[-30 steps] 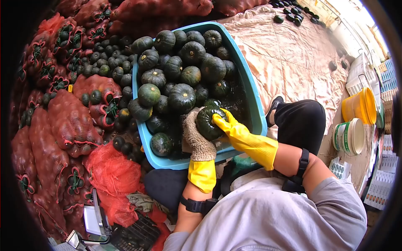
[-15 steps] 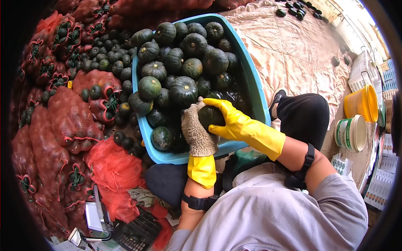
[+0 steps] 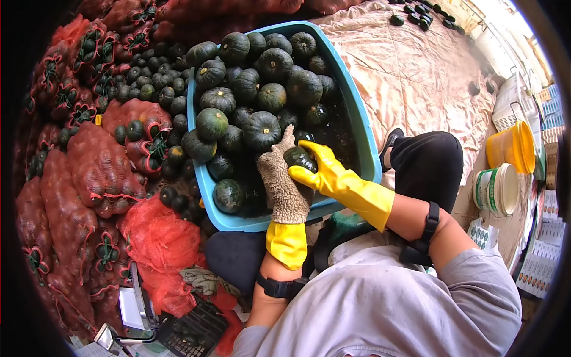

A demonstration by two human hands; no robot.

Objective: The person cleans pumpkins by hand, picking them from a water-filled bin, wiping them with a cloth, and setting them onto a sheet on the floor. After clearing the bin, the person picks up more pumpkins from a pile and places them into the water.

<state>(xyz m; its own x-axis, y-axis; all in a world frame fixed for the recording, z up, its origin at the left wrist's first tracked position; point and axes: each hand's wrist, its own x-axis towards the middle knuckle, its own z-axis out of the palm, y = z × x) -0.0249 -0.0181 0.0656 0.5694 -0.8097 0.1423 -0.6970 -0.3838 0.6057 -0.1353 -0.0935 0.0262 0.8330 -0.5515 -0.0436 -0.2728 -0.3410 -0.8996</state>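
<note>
A wet, dark green pumpkin (image 3: 301, 157) is held between my two hands over the near end of a blue tub (image 3: 370, 137). My right hand (image 3: 324, 169), in a long yellow rubber glove, grips its right side with thumb and fingers curved round it. On my left hand (image 3: 282, 172) a beige terry cloth mitt covers the yellow glove. That hand presses against the pumpkin's left side, one finger pointing up and the others partly hidden. Many more green pumpkins (image 3: 262, 131) are heaped in the tub, some sitting in dark water at its right side.
Red mesh sacks (image 3: 107, 160) and loose pumpkins (image 3: 160, 80) crowd the left. A pale sheet (image 3: 404, 77) spreads behind the tub, with pumpkins at its far end. A yellow bucket (image 3: 510, 147) and white bucket (image 3: 496, 189) stand right. A scale (image 3: 193, 327) lies at lower left.
The pumpkin has turned between my hands and shows a shiny wet side. My mitted left hand has shifted round it, a finger now extended. My right hand has moved slightly left and down.
</note>
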